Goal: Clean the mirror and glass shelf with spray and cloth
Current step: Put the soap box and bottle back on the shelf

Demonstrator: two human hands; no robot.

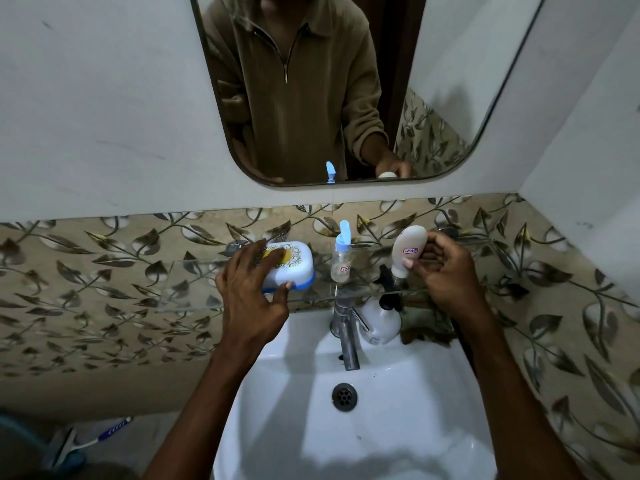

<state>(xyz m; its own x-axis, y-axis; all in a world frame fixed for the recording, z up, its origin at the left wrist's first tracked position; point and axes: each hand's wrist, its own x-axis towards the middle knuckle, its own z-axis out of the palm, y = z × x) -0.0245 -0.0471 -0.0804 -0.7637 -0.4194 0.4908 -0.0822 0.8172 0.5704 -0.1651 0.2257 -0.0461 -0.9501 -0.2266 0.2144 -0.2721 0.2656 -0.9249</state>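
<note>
Shelf [194,289], a clear glass slab, hangs over the white basin [346,427] beneath the mirror [450,98] and looks mid-clearing. The left hand [252,292] grips the glossy rounded soapbox [294,268]; the right hand [446,271] pinches a smooth cream bottle [408,249]. Lift both straight up, clear of the slim dropper [341,259] between them. The spray [381,323] waits behind the steel tap [346,334].
</note>
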